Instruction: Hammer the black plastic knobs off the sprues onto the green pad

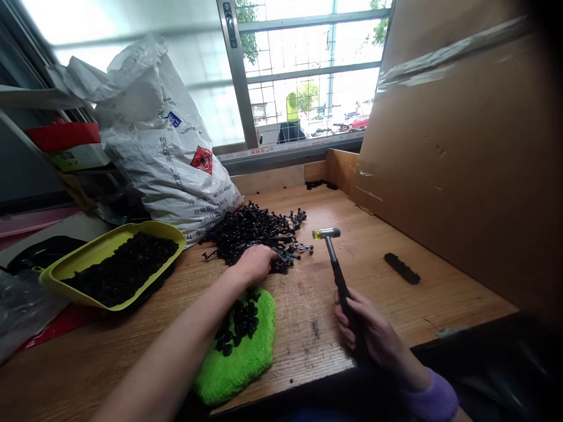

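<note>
1. In the head view, apparently picking from the pile of black parts (246, 227), just beyond the green cloth (255, 357); calling next for a secure pinch.
2. Reaching into the pile's near edge with the left hand (255, 264); impossible to see finger spacing or anything held.
3. Gripping the hammer (337, 274) with the right hand (369, 322), closed round its handle, right of the cloth, with hammer head beyond the grip.

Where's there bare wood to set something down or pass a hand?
Widest: the tabletop between the soft-faced hammer and the dark strip, running back toward the cardboard sheet. A narrower, speckled lane lies between the fuzzy green cloth and the right hand. Crowded: the left side, with the yellow tray, white sack and black parts pile, where the left hand is.
</note>
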`<state>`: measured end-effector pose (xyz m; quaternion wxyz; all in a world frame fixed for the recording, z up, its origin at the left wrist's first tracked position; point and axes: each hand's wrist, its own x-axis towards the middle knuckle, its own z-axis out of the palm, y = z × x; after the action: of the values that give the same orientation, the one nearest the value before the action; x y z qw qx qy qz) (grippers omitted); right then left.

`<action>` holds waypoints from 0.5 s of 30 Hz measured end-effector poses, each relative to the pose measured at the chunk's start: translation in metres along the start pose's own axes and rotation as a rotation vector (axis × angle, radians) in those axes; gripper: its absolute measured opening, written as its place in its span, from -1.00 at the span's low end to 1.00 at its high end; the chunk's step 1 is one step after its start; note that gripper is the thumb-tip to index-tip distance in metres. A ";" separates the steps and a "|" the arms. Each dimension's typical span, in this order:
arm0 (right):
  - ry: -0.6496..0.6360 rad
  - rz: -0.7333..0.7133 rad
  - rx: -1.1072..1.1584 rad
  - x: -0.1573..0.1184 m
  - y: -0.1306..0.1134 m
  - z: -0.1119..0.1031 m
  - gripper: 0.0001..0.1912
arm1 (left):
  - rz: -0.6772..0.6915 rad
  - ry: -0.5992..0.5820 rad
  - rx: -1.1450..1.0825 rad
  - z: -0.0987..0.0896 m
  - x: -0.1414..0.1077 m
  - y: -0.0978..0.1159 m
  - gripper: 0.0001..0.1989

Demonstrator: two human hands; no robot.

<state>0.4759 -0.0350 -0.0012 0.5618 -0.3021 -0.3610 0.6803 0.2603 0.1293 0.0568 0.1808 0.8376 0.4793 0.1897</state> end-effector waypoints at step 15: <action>-0.026 0.047 0.102 -0.001 0.003 -0.007 -0.84 | -0.288 0.389 -0.668 -0.069 -0.065 -0.052 -0.66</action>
<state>0.4799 -0.0351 -0.0078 0.5555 -0.2725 -0.3260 0.7147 0.1579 0.1057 0.0820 0.3733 0.6058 0.5289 0.4626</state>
